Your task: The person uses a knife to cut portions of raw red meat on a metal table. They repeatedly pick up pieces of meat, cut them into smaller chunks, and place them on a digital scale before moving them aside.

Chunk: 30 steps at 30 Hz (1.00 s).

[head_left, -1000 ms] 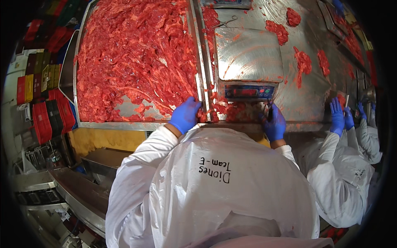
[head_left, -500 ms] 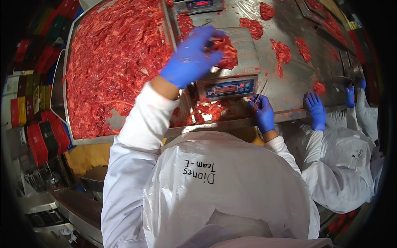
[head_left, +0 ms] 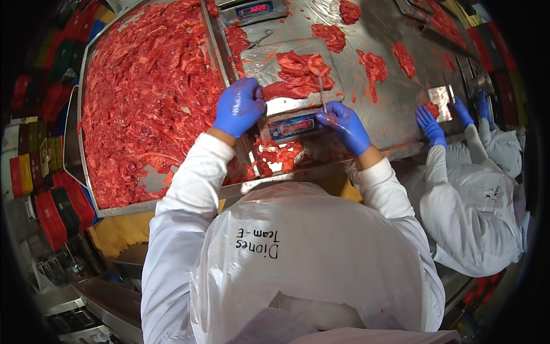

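A spread piece of raw red meat (head_left: 303, 71) lies on the plastic-covered plate (head_left: 258, 63) of a digital scale (head_left: 295, 125). My left hand (head_left: 239, 106), in a blue glove, is closed at the plate's left edge, its fingertips on the stretched end of this meat. In my blue-gloved right hand (head_left: 346, 127), just right of the scale's display, is a slim metal tool (head_left: 321, 90). Its tip reaches over the right part of the meat; its exact kind is not clear.
A large steel tray (head_left: 81, 135) heaped with meat stands left. Ring-handled metal forceps (head_left: 260, 39) lie beyond the plate, below a second scale (head_left: 252, 10). Meat scraps (head_left: 281, 155) sit before the scale. Several meat portions (head_left: 373, 67) dot the steel table. A co-worker's gloved hand (head_left: 431, 126) is at right.
The meat my left hand held above the scale now lies spread on the plate. My left hand has dropped lower and left; my right hand has brought the metal tool left over the meat.
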Motion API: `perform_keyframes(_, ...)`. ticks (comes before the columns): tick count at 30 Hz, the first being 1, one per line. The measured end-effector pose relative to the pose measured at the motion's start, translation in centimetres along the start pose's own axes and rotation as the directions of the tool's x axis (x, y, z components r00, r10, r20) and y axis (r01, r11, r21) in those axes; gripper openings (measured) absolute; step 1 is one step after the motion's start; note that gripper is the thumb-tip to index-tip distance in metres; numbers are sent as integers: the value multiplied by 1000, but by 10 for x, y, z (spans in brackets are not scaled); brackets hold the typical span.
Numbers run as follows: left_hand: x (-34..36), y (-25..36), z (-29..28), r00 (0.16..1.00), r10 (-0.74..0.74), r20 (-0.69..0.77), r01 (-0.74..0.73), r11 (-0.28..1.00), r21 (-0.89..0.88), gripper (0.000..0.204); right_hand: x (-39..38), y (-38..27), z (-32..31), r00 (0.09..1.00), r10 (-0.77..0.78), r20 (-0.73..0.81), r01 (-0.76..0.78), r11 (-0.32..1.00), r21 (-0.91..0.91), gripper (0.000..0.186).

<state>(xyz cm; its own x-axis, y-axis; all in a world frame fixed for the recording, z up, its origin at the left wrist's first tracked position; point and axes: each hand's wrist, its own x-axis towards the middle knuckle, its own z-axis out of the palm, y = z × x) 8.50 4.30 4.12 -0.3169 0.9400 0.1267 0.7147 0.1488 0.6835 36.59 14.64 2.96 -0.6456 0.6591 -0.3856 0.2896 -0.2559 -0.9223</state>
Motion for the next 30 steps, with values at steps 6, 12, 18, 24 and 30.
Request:
perform_keyframes(6, -53, 4, -13, 976, -200, 85, 216, 931, -295, 9, -16, 20, 16, 904, 52, 425, -194, 934, 299, 29)
perform_keyframes(12, -77, -18, -5, 972, -106, 208, 121, 991, -61, 9, 19, 16, 61, 926, 106, 363, -234, 915, 329, 17)
perform_keyframes(18, -115, -148, -66, 840, -529, 121, 392, 747, 537, 30, -9, 7, 62, 742, 180, 646, 129, 907, -401, 27)
perform_keyframes(24, -66, -74, -73, 979, -101, -180, 143, 959, 243, 23, -33, 15, -42, 954, -194, 228, 82, 902, 424, 50)
perform_keyframes(30, 12, 40, 18, 944, 329, 33, -329, 925, 192, 14, 11, -23, -10, 944, -168, 285, 154, 985, 73, 35)
